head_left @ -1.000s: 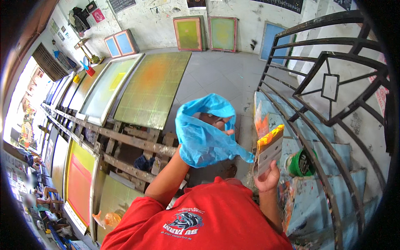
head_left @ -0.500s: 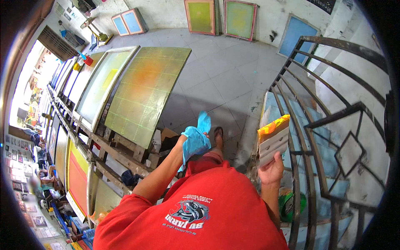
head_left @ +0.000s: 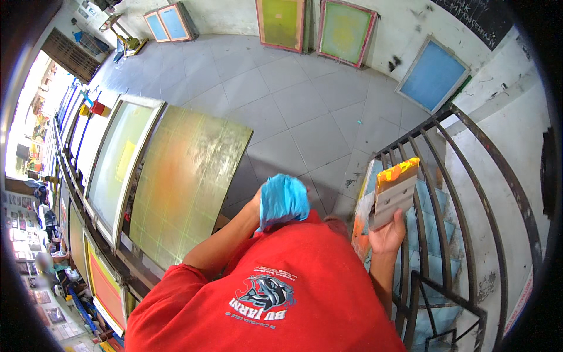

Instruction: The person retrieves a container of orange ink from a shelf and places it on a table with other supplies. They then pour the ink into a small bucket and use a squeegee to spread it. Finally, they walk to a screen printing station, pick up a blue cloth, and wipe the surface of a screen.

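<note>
"Squeegee [head_left: 396, 193] out to your right, in front of the stair railing [head_left: 496, 154]: how should you carry it?"

"By its grey lower end, as you do: your right hand [head_left: 389, 233] pinches it there, thumb up against it. The wet orange-yellow edge points away from your palm; best keep it so, well clear of the railing and your red shirt [head_left: 246, 305]."

"And your left hand [head_left: 256, 202]?"

"It's at the blue bag [head_left: 284, 199], near your shirt; the plastic hides your fingers, so whether they pinch or spread cannot be told. Keep the plastic gathered, well apart from the wet ink."

"What differs from a second ago?"

"Wide and gaping then, the bag is now a compact bundle. The squeegee's inked edge still faces outward."
</note>
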`<state>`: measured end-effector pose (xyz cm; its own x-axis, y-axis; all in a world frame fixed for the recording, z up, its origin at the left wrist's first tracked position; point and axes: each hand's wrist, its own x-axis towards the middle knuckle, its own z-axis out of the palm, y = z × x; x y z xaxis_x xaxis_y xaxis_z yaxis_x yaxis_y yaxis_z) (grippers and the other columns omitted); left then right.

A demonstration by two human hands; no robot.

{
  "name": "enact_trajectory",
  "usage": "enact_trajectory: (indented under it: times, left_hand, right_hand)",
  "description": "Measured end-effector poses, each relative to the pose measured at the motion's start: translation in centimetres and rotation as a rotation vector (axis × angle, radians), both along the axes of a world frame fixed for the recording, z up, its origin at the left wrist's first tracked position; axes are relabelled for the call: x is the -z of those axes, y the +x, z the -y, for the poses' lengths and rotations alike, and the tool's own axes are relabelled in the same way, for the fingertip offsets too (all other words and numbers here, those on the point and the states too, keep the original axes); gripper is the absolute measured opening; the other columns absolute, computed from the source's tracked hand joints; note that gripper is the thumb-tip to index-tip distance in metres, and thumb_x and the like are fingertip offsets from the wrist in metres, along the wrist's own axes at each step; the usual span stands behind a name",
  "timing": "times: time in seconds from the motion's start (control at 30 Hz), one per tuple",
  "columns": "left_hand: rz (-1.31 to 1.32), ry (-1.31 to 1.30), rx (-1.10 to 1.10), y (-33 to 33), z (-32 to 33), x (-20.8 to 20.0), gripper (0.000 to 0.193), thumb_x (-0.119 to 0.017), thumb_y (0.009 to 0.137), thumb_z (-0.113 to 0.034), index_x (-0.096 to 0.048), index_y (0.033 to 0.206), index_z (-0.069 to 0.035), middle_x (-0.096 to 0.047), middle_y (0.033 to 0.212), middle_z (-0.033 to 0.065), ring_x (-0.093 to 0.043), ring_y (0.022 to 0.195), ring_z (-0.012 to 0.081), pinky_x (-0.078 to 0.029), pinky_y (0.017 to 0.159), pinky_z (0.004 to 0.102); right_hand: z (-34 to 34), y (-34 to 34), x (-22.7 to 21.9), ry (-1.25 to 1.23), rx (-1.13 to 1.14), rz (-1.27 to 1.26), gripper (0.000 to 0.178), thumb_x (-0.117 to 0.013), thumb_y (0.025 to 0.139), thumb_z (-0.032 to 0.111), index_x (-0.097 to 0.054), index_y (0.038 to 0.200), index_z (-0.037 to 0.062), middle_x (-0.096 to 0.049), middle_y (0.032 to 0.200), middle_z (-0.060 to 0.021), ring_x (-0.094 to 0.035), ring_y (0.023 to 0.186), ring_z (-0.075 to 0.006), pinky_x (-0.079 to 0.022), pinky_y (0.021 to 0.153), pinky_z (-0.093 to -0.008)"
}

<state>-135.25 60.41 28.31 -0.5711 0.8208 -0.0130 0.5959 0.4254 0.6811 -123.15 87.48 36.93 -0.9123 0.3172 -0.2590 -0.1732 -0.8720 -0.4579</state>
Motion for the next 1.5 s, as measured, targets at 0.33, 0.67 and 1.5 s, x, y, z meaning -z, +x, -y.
enact_trajectory:
  times: [0.33,0.67,1.5]
  left_hand:
    - [1.839,1.358,-0.562,-20.4,-5.1,-4.5,0.042,-0.034,0.092,-0.037,-0.050,0.119,-0.008,-0.054,0.119,0.0130,-0.053,0.108,0.0283,-0.040,0.095,0.0473]
    - [1.609,1.866,-0.706,-33.1,-6.4,-7.8,0.050,-0.036,0.090,-0.043,-0.044,0.124,-0.007,-0.048,0.126,0.0170,-0.047,0.115,0.0317,-0.034,0.099,0.0512]
    - [0.888,1.787,-1.583,-74.3,26.3,-7.0,0.048,-0.045,0.076,-0.002,-0.030,0.122,0.002,-0.045,0.109,0.0159,-0.052,0.100,0.0287,-0.047,0.087,0.0424]
  right_hand:
    - [-6.2,-24.6,1.0,-0.003,-0.232,-0.054,0.061,-0.069,0.076,0.021,-0.040,0.129,0.0111,-0.047,0.127,-0.0038,-0.044,0.118,-0.0228,-0.036,0.099,-0.0399]
    - [-8.9,-51.1,-1.0,0.065,-0.650,-0.006,0.051,-0.063,0.082,0.022,-0.042,0.126,0.0076,-0.052,0.123,-0.0047,-0.050,0.110,-0.0209,-0.040,0.094,-0.0351]
    - [23.3,-99.3,0.8,-0.027,-0.930,0.021,0.048,-0.064,0.081,0.021,-0.046,0.123,0.0079,-0.055,0.120,-0.0043,-0.053,0.107,-0.0186,-0.043,0.090,-0.0326]
